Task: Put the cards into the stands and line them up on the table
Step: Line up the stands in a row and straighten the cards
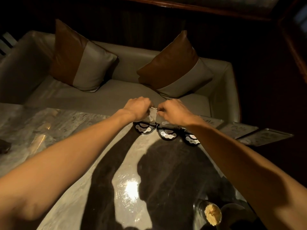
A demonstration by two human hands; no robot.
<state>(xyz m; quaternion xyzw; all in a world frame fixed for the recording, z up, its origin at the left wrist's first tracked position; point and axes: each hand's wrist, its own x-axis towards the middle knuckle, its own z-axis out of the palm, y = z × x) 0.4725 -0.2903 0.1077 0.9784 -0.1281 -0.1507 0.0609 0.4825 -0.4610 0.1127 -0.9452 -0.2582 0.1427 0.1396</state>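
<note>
Left hand point(138, 107): your fingers are curled shut, pinching the left top corner of a clear card point(152, 116) at the far edge of the worktop point(69, 127).
Right hand point(172, 111): also closed in a pinch, on the same card's right top corner; your two hands nearly meet above it.
Card: it stands upright between your hands, its lower edge at the left stand point(144, 127); you cannot tell whether it is fully seated in the slot.
Stands: three dark half-round bases sit in a row near the far edge, side by side and close together: the left stand, a middle stand point(167, 133), and a right stand point(191, 138) partly hidden by your right forearm.
Loose cards: three flat clear cards point(239, 129) lie in a row at the right far corner, well apart from your hands.
Worktop: glossy marbled surface, with a bright glare and the shadows of your arms and head.
Near right: a jar of toothpicks point(212, 214) stands by your right elbow.
Beyond: a pale sofa point(126, 90) with two brown-and-cream cushions point(174, 67).
</note>
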